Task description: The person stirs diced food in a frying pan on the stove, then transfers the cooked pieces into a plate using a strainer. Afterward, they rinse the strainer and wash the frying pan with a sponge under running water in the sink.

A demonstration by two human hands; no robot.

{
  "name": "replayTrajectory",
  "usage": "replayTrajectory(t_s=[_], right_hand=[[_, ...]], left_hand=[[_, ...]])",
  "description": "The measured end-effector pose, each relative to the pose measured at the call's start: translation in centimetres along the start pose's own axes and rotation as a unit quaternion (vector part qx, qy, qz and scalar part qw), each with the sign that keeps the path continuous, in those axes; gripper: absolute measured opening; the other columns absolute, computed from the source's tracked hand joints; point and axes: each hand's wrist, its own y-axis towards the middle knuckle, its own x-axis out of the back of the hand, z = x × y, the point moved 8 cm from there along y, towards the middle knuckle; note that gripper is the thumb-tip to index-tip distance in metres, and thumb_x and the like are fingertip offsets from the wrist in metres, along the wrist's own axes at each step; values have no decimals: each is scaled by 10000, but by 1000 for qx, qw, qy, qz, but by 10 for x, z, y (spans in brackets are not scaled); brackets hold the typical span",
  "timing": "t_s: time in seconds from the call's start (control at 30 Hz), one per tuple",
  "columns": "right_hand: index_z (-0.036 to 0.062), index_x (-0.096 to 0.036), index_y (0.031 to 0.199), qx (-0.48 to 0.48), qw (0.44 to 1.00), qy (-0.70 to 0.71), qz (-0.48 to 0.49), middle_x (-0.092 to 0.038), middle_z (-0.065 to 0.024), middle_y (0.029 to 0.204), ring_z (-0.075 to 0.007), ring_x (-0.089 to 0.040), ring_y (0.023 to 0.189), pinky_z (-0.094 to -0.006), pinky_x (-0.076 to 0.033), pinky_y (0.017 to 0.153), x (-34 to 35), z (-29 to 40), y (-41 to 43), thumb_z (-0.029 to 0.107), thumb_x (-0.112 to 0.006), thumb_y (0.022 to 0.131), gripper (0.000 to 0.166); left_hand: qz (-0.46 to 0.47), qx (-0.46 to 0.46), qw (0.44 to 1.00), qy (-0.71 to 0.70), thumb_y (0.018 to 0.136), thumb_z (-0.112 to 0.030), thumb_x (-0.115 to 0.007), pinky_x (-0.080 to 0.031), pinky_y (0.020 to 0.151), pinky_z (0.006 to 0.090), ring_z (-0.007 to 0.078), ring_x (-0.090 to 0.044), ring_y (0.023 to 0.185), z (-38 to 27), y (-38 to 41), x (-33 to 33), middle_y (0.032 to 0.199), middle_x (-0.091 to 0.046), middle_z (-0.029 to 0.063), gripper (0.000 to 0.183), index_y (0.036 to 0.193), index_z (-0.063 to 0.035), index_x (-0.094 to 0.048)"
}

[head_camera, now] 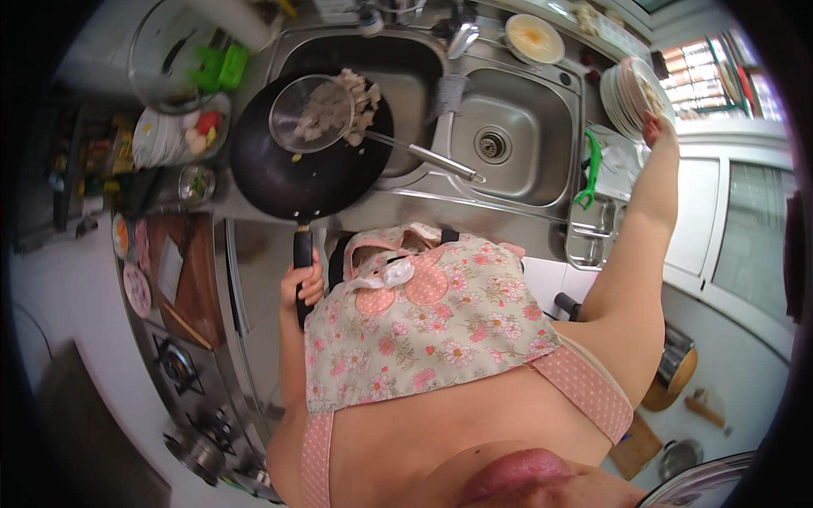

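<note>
My left hand is closed around the black handle of a large dark wok. The wok rests over the left sink basin. In it lie pieces of pale cooked meat, partly under a fine mesh strainer whose metal handle points right over the sink divider. My right hand reaches far right to a stack of white plates and touches the front of it, its fingers on a plate edge; whether it grips the plate I cannot tell.
A bowl stands behind the right sink basin. Right of that basin are a green peeler and a steel compartment tray. On the left, a cleaver lies on a wooden board, near the gas stove.
</note>
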Motion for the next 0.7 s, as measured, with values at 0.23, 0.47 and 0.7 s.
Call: replayTrajectory(t_s=[0.23, 0.47, 0.7], right_hand=[[63, -554, 834, 124, 988, 22, -84, -559, -14, 586, -66, -457, 403, -171, -372, 331, -26, -14, -28, 233, -514, 909, 191], [54, -520, 826, 150, 987, -16, 54, -520, -13, 632, -88, -452, 490, -198, -361, 384, -62, -34, -121, 187, -386, 889, 199], [39, -546, 788, 144, 984, -58, 88, -518, -18, 625, -98, -432, 491, -210, -327, 416, -126, -101, -250, 207, -488, 858, 191]], left_hand=[[-15, -30, 999, -25, 862, -49, -466, -263, 307, 200, 37, -306, 357, 0, -11, -15, 581, -365, 1, 197, 1048, -15, -411], [-21, -69, 997, -33, 850, -40, -459, -315, 304, 209, 41, -349, 357, 14, -49, -31, 570, -375, -2, 225, 1057, 5, -383], [4, -126, 990, -62, 846, -32, -456, -311, 283, 219, 53, -350, 340, 30, -86, -43, 563, -377, 10, 238, 1066, 8, -373]])
